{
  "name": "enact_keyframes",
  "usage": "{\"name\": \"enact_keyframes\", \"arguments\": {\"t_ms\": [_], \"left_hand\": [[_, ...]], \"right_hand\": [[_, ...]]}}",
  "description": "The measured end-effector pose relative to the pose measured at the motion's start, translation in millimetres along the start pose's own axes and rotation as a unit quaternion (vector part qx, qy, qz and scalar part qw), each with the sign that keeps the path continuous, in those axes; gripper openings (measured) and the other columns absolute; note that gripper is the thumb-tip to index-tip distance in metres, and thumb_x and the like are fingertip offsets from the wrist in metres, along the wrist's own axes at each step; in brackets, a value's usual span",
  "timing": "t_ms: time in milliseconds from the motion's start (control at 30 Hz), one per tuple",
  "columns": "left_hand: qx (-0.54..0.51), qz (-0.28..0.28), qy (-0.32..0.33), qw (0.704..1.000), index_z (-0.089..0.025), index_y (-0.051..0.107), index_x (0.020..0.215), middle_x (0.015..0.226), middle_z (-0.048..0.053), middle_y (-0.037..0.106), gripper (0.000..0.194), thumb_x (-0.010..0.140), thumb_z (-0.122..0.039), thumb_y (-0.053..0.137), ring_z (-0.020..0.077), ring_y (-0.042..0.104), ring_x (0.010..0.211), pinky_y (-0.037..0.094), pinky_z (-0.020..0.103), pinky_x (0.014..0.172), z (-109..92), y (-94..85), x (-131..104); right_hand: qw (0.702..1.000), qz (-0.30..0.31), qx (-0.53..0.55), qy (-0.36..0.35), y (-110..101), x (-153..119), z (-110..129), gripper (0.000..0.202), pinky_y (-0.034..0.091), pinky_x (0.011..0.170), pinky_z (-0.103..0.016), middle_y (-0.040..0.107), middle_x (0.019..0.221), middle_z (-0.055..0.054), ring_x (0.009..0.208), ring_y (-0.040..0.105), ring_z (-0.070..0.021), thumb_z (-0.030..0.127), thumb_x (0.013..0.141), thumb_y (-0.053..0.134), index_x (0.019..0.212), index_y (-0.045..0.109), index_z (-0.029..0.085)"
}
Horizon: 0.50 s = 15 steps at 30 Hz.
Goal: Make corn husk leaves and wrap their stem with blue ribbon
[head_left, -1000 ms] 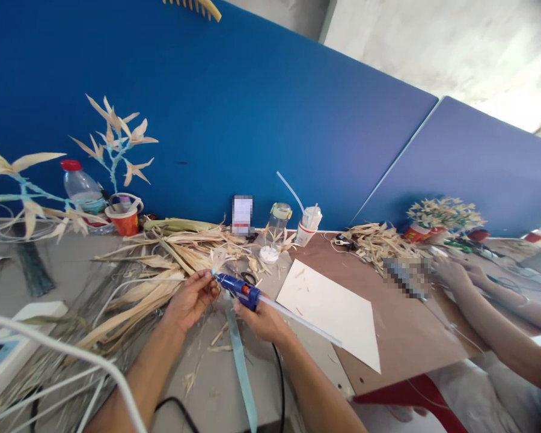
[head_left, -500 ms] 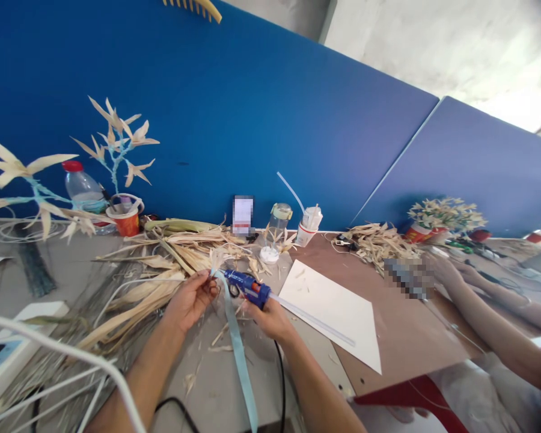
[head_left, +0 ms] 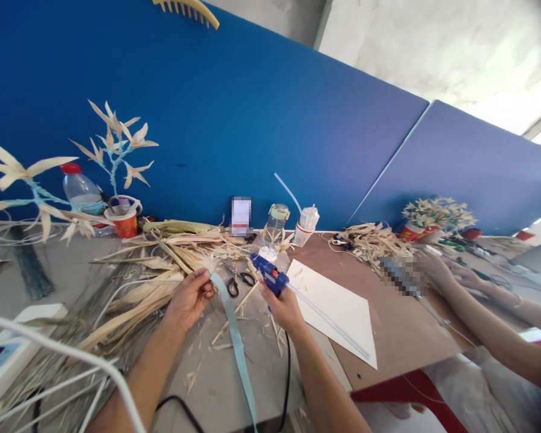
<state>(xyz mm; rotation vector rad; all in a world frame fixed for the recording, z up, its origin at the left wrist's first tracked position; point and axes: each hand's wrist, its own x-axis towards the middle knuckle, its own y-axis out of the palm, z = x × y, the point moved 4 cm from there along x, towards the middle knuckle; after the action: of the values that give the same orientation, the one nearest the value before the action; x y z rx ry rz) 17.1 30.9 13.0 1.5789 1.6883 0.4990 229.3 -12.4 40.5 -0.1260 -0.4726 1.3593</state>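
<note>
Left hand: fingers pinched closed on the pale blue ribbon — right hand: fingers wrapped round the blue glue gun, black scissors lying between them.

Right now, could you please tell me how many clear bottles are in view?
2: the red-capped bottle at left, by the blue panel, and the pale-lidded bottle beyond the glue gun in the right hand. Others may be hidden.

From afar I see through one head-worn camera; it looks forward and down from above, with the left hand and right hand near; table below, blue partition far.
</note>
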Motion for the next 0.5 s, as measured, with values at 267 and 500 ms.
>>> {"name": "enact_keyframes", "arguments": {"t_ms": [267, 500], "left_hand": [[-0.064, 0.011, -0.006, 0.998, -0.009, 0.062, 0.071, 0.059, 0.001, 0.054, 0.006, 0.076, -0.01, 0.062, 0.0082, 0.05, 0.049, 0.039, 0.019, 0.042, -1, 0.5, -2], [-0.043, 0.018, 0.001, 0.999, -0.009, 0.061, 0.069, 0.057, -0.001, 0.054, 0.011, 0.068, 0.001, 0.064, 0.0066, 0.048, 0.047, 0.037, 0.017, 0.041, -1, -2.4, 0]], "right_hand": [[0.952, -0.067, -0.299, 0.001, -67, 1, -17, 0.025, 0.044, 0.071, -0.03, 0.063, 0.083, -0.01, 0.078, 0.06, -0.0221, 0.038, 0.082, 0.049, 0.081, 0.06, 0.016], [0.872, -0.02, -0.487, 0.055, -86, -2, -47, 0.03, 0.04, 0.075, -0.033, 0.061, 0.097, -0.014, 0.085, 0.061, -0.0245, 0.039, 0.087, 0.048, 0.091, 0.06, 0.012]]}}
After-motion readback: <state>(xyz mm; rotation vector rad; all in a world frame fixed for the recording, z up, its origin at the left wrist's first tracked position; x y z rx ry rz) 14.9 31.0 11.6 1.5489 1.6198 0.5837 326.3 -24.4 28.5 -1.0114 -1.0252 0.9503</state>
